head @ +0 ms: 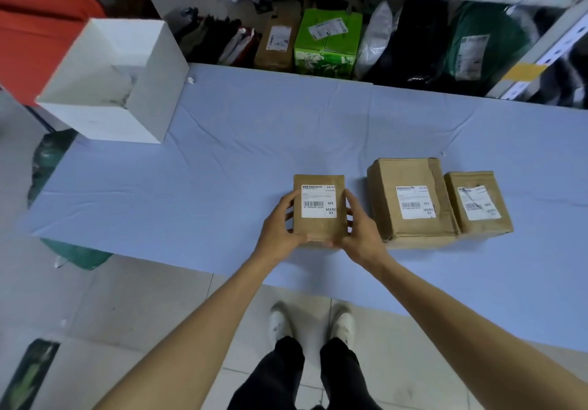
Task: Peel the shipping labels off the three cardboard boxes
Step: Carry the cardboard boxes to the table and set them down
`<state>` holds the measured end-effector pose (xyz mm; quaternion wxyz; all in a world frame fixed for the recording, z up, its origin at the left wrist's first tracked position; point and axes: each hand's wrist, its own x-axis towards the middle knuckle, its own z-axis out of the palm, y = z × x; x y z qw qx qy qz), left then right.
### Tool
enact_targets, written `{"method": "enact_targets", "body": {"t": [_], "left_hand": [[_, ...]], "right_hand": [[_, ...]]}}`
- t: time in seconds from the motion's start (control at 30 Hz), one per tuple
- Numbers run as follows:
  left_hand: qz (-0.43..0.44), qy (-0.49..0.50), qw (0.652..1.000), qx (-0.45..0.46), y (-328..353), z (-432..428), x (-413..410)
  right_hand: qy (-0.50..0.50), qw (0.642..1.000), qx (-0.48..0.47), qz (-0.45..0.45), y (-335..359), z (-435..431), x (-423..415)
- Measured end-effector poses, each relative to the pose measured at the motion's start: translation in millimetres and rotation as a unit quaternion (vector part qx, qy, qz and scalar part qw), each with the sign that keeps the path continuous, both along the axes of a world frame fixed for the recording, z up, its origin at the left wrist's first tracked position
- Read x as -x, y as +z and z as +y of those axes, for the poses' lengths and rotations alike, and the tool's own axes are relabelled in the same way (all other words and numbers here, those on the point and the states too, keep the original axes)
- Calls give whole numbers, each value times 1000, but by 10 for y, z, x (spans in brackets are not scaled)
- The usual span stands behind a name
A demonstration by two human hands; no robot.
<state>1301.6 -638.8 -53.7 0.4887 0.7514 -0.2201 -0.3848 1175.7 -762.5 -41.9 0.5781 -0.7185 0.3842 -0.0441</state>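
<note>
I see my left hand [280,225] and right hand [358,228] clasping the small cardboard box [319,228] between them, fingers curled, shipping label [318,201] facing up.

Three brown cardboard boxes: left box [318,229], middle box [410,172], right box [467,178]. Three white barcoded shipping labels, one per box: left label [318,201], middle label [415,202], right label [477,202]. Two bare hands: left hand [280,229], right hand [362,234]. One white open-topped square bin [133,116]. One pale blue table cloth [254,155]. Two white shoes: left shoe [280,320], right shoe [345,325]. One green printed carton [327,49] on the shelf.
</note>
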Motion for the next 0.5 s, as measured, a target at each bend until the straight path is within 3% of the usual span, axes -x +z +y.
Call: {"method": "enact_targets", "body": {"t": [0.5], "left_hand": [[-78, -27, 994, -78, -38, -203, -161]], "right_hand": [[43, 996, 32, 67, 66, -90, -52]]}}
